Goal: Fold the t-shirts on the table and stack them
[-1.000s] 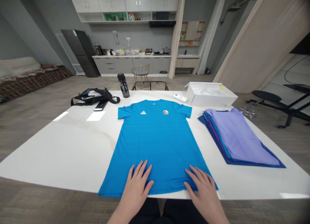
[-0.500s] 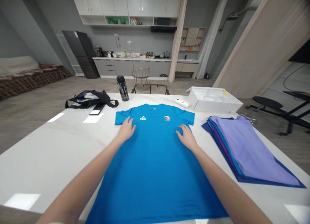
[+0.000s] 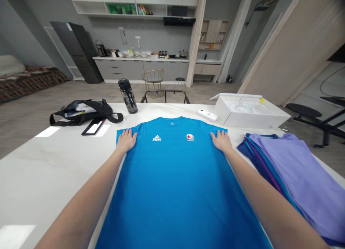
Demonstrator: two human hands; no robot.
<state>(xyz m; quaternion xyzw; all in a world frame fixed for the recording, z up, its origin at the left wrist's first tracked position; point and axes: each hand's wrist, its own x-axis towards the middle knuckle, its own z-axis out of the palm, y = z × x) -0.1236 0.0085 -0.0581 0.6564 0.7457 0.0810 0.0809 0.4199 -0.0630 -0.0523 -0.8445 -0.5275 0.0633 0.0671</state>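
Observation:
A blue T-shirt [image 3: 172, 177] lies spread face up on the white table [image 3: 67, 170], its collar at the far side and two small logos across the chest. My left hand [image 3: 126, 140] rests flat on the sleeve at the left, fingers stretched out. On the opposite sleeve lies my right hand [image 3: 221, 141], also flat with its fingers apart. Neither hand grips the cloth. The shirt's lower hem runs out of view at the bottom.
To the right lies a stack of folded clothes [image 3: 299, 173], lilac on top. Behind it stands an open white box [image 3: 250, 112], with a small white device [image 3: 207, 115] beside it. A black bottle [image 3: 128, 96], a black bag [image 3: 83, 112] and a phone [image 3: 93, 127] are at the far left.
My hands have moved apart, from above the chest out onto the two sleeves. The sleeves now lie spread wider and flatter. The camera view has come closer to the table.

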